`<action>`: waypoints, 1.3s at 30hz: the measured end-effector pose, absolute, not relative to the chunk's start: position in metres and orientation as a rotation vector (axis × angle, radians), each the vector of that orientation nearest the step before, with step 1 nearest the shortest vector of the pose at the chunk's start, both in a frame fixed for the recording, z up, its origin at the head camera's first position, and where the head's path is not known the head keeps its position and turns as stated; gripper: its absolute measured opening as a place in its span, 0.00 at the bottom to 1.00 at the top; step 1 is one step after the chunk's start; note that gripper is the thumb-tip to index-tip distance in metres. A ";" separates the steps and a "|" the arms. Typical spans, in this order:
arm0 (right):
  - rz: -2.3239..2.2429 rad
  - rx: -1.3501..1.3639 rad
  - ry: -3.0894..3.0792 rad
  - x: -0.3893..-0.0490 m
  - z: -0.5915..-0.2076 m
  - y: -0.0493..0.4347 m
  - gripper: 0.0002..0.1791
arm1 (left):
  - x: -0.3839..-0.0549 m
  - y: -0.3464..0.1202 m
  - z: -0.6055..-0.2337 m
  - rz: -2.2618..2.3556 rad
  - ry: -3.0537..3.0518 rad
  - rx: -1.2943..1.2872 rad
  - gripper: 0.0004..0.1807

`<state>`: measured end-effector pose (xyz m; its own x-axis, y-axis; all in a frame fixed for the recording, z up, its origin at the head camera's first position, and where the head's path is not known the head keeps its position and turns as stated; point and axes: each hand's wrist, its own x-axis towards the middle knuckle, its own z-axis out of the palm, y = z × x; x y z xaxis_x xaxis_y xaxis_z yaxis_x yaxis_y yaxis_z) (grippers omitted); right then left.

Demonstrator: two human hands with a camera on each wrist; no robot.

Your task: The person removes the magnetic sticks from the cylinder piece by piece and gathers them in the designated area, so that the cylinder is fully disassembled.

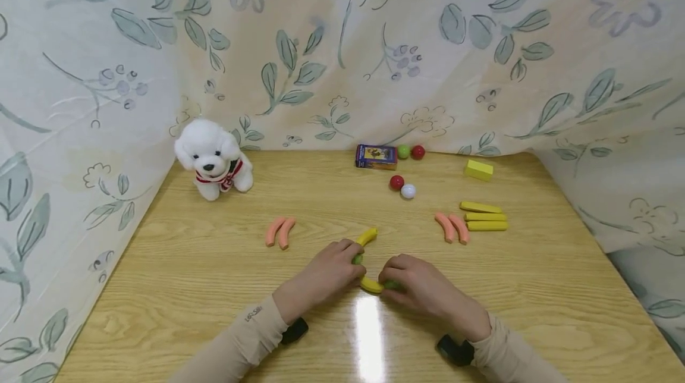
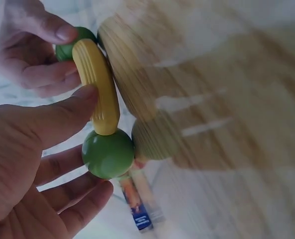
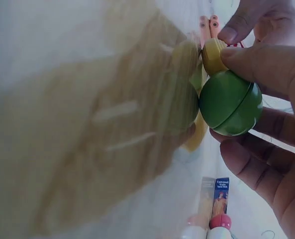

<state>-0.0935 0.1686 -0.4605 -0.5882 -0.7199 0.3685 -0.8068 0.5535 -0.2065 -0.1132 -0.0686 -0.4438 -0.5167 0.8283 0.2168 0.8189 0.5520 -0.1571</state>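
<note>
A small chain of toy pieces lies on the table between the hands. My left hand (image 1: 330,273) holds a curved yellow stick (image 2: 103,94), its thumb against the ribbed side and its fingers around the green ball (image 2: 108,153) at one end. From that ball a second curved yellow stick (image 1: 367,236) runs away toward the back. My right hand (image 1: 425,288) pinches another green ball (image 3: 229,102) at the near stick's other end, thumb on top and fingertips beneath.
Pink curved sticks lie in pairs at left (image 1: 280,232) and right (image 1: 452,228). Straight yellow sticks (image 1: 484,216) and a yellow block (image 1: 478,170) are farther right. Behind stand a small box (image 1: 376,157), several balls (image 1: 408,191) and a white plush dog (image 1: 211,157). A floral cloth (image 1: 342,56) hangs behind.
</note>
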 end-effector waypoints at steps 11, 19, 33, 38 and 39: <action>0.486 1.332 -2.565 -0.095 -0.455 0.166 0.08 | -0.114 -0.069 -0.443 0.068 -2.522 -1.370 0.05; 0.452 1.123 -2.633 -0.128 -0.445 0.181 0.14 | -0.121 -0.077 -0.440 -0.006 -2.543 -1.401 0.06; 0.308 0.775 -2.640 -0.214 -0.453 0.183 0.16 | -0.116 -0.078 -0.446 -0.019 -2.529 -1.438 0.06; 0.355 0.773 -2.592 -0.214 -0.448 0.178 0.16 | -0.116 -0.080 -0.441 0.042 -2.576 -1.410 0.07; 0.376 0.802 -2.576 -0.211 -0.446 0.176 0.15 | -0.116 -0.081 -0.441 0.049 -2.582 -1.403 0.08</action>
